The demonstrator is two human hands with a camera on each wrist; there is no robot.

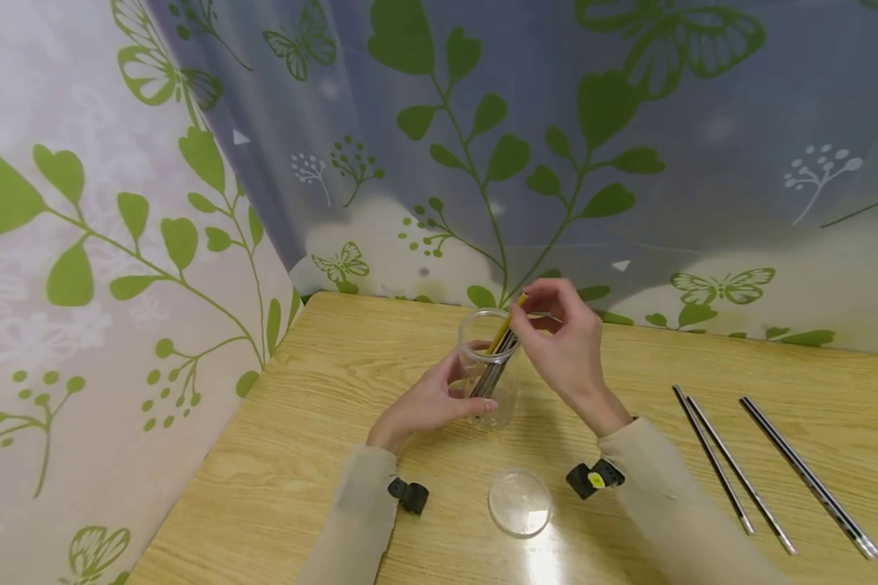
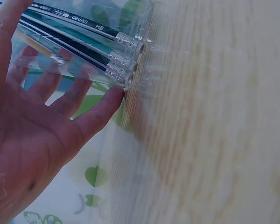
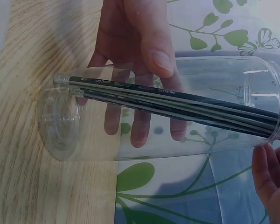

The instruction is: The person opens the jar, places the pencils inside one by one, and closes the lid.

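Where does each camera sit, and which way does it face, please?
Head: worn on the head, facing forward and down at the table and clear jar; left hand, right hand and sleeves show.
Left wrist: worn there, facing the jar and table close up; the left hand shows.
Right wrist: worn there, facing the jar's side; the left hand and right-hand fingers near its rim show.
Shared: both wrist views show dark pencils inside the jar.

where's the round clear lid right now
In the head view, the round clear lid lies on the wooden table, low and just right of centre, between the left sleeve and right sleeve, on the near side of the clear plastic jar.
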